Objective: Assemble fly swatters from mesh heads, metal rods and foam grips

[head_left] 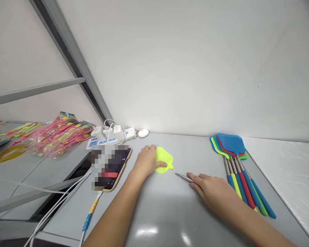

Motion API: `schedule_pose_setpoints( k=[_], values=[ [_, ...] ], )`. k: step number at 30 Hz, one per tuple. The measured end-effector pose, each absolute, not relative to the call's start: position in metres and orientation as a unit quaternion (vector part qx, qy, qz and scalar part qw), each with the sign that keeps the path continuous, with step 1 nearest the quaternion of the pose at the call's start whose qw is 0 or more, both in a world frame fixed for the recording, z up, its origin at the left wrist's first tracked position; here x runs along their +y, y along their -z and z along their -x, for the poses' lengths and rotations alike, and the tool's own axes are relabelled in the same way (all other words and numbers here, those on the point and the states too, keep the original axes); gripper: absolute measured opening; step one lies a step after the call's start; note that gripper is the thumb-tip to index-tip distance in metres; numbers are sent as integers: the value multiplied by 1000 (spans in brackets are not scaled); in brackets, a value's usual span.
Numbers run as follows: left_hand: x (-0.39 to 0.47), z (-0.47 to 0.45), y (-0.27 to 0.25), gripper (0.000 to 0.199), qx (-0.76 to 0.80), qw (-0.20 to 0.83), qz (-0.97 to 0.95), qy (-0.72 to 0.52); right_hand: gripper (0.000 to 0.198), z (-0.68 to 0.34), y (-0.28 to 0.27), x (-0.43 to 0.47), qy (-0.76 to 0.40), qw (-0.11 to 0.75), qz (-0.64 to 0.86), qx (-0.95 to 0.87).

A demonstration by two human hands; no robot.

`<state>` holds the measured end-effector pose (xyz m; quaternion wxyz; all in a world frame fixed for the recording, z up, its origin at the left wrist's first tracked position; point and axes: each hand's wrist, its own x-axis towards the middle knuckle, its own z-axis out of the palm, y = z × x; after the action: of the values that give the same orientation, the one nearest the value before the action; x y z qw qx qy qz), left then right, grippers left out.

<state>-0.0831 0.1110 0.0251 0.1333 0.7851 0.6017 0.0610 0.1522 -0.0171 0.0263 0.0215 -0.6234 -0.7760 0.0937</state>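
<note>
My left hand (149, 161) grips a bright yellow-green fly swatter head (166, 157), thumb across its perforated face and fingers at its far edge. The short neck of that head points right, toward the metal rod. In my right hand (208, 188) is a thin silver fly swatter handle (181, 176), its tip showing past the fingers; the rest is hidden under the palm. A gap separates the rod's tip from the neck. Several assembled fly swatters (231, 144) in blue, red, yellow and green lie stacked to the right of my right hand.
Left of my arm lies a phone (118, 168) with a cable. Behind it, a power strip (130, 133) carries white plugs, next to a white oval device (143, 133). Bagged colourful items (64, 133) sit beyond the metal frame (79, 65). White sheeting (285, 164) covers the right side.
</note>
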Motion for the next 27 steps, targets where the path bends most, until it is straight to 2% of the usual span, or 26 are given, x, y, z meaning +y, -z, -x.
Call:
schedule_pose_setpoints(
  k=[16, 22, 27],
  values=[
    [110, 81, -27, 69, 615, 211, -751, -113, 41, -146, -22, -11, -103, 20, 627, -772],
    [114, 86, -28, 68, 583, 336, -720, -166, 40, -146, -20, -13, -87, 51, 615, -782],
    [113, 81, -26, 53, 503, 475, -683, -235, 37, -153, -29, -12, -81, 82, 614, -781]
  ],
)
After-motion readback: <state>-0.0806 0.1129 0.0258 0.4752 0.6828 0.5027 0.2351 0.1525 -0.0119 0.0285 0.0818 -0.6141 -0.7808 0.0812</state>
